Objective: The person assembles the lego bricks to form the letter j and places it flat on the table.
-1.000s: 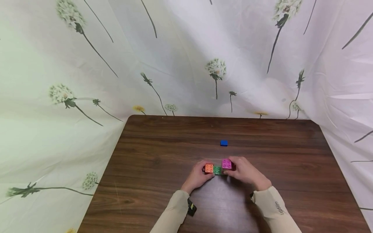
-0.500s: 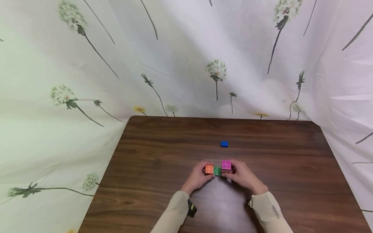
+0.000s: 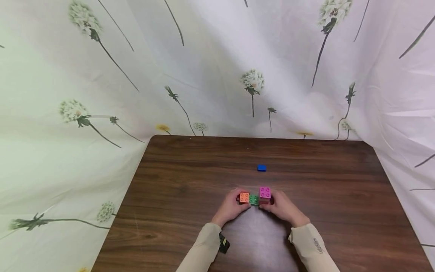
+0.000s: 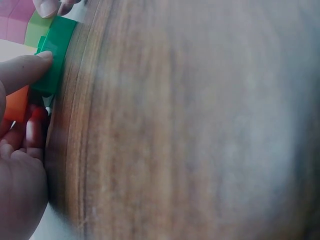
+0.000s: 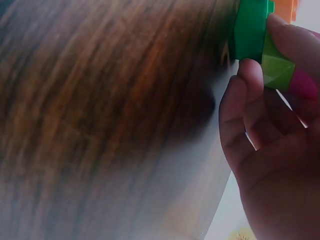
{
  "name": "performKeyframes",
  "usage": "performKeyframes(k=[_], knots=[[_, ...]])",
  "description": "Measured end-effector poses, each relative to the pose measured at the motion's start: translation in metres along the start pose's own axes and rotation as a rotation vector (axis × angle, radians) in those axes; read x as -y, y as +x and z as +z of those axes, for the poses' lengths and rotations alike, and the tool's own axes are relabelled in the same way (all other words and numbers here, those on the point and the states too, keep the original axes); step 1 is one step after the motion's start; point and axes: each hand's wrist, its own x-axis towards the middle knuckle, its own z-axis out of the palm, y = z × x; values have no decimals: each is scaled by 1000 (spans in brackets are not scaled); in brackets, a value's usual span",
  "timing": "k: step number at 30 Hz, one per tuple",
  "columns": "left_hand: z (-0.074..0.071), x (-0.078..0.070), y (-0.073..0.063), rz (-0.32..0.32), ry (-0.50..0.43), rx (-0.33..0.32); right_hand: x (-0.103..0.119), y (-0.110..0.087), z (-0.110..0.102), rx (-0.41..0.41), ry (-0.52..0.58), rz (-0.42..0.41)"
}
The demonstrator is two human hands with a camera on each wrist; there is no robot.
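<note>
A green building brick (image 3: 253, 200) lies low on the table between my hands. On its left end sits an orange brick (image 3: 244, 197); at its right end stands a lime brick (image 5: 276, 70) with a magenta brick (image 3: 265, 192) on top. My left hand (image 3: 230, 207) holds the left end, its thumb against the green brick's side (image 4: 55, 57) and its fingers curled behind the orange brick. My right hand (image 3: 283, 207) pinches the lime brick between thumb and fingers, with fingertips close to the green brick. The far sides of the bricks are hidden.
A small blue brick (image 3: 261, 168) lies farther back on the brown wooden table (image 3: 190, 162). A white cloth with dandelion prints (image 3: 217, 75) hangs behind and beside the table. A black strap (image 3: 223, 243) is at my left wrist.
My right hand and forearm have shifted slightly left, closer in around the stack with the magenta brick. My left hand keeps its hold, and the blue brick stays put.
</note>
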Motion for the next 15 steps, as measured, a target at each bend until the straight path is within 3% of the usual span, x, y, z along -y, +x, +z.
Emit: performKeyframes(k=[7, 15], knots=[[1, 0, -1, 0, -6, -3, -3, -1, 2, -6, 34, -6], [3, 0, 0, -2, -3, -2, -11, -8, 3, 1, 172, 26]])
